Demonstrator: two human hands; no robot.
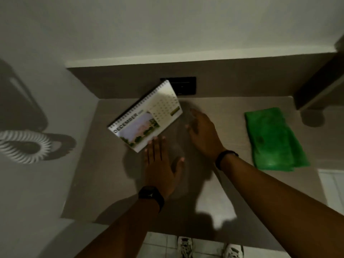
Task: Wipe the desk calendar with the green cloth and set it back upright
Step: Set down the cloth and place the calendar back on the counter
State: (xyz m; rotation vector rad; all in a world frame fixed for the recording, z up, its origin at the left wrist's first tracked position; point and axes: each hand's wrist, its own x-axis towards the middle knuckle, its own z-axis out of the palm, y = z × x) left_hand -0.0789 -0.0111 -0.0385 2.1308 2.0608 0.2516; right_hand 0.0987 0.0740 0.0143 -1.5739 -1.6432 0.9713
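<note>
A spiral-bound desk calendar (145, 116) showing December stands tilted on the beige desk (223, 183), its spiral edge toward the upper left. My left hand (160, 164) lies flat with fingers apart, its fingertips just touching the calendar's near corner. My right hand (202, 133) hovers blurred just right of the calendar, fingers loosely spread, holding nothing. The folded green cloth (273, 140) lies on the desk's right side, apart from both hands.
A black wall socket panel (184, 86) sits behind the calendar. A dark shelf bracket (320, 81) juts out at the upper right. A coiled white cord (24, 144) hangs on the left wall. My shoes (210, 248) show below the desk's front edge.
</note>
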